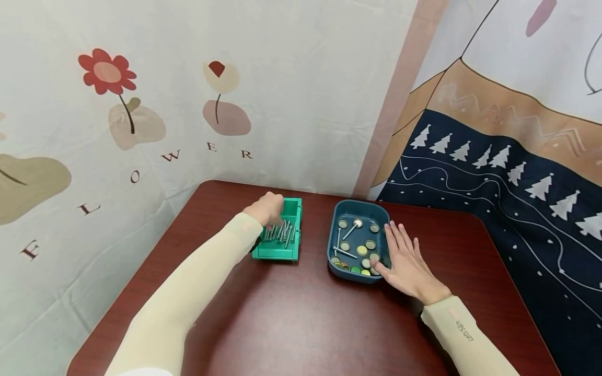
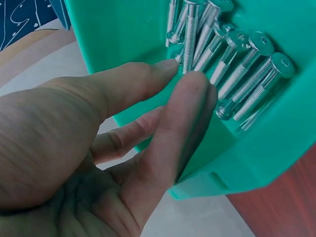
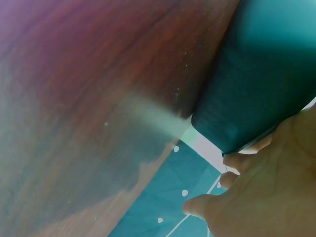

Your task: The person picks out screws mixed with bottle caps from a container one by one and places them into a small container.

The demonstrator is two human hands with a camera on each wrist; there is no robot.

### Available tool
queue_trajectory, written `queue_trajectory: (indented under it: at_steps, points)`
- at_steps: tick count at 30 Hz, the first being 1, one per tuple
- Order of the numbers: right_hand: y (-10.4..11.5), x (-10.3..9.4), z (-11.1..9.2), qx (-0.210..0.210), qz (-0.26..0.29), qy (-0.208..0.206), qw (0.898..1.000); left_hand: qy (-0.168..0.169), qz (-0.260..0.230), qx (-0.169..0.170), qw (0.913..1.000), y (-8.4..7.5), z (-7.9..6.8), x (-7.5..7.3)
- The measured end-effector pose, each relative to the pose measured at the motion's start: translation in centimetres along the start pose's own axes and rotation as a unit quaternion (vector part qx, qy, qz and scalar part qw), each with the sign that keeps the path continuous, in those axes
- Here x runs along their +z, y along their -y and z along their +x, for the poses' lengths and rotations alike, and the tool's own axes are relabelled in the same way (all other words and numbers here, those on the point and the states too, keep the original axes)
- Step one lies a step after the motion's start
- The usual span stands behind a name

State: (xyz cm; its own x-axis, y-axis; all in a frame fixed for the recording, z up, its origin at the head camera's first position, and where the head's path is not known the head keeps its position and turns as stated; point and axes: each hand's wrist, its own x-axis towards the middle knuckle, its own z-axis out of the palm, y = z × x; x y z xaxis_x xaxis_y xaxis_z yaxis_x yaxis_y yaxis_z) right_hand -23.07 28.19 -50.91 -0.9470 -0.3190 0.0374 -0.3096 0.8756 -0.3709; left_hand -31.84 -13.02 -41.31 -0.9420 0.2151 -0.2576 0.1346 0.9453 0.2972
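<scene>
Inside the green bin (image 1: 276,254), the bolts (image 2: 241,69) lie roughly lengthwise, just beside the nearer left hand (image 1: 266,208), which grasps nothing visible; the right hand (image 1: 408,265), outstretched, rests against the blue tray (image 1: 362,208) right of the bin.

a reddish-brown table (image 1: 291,324) is shown from above, its surface marked by faint wood grain and its far corners rounded. a pale sheen of light is reflected in the middle of its glossy top. two open containers are set directly on it, close to the far edge. a green bin (image 1: 275,254) is placed on the left. a wider dark blue tub (image 1: 362,209) with rounded corners is placed to its right, and the two are separated by a strip of bare tabletop.
</scene>
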Motion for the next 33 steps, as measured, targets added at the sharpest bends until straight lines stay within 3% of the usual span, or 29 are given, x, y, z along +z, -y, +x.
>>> queue_trajectory:
  at_steps: [17, 26, 33]
  points:
    - [0.2, 0.0, -0.1, 0.000, 0.006, -0.002, 1.000, -0.075, 0.039, 0.055, 0.9949, 0.0, -0.6, 0.9]
    - [0.2, 0.0, -0.1, 0.003, 0.006, 0.002, 1.000, -0.138, 0.102, 0.083, 0.9816, -0.5, -1.4, 1.8]
    - [0.1, 0.0, -0.1, 0.004, 0.008, 0.002, 1.000, -0.157, 0.130, 0.092, 0.9748, -1.1, -2.0, 2.1]
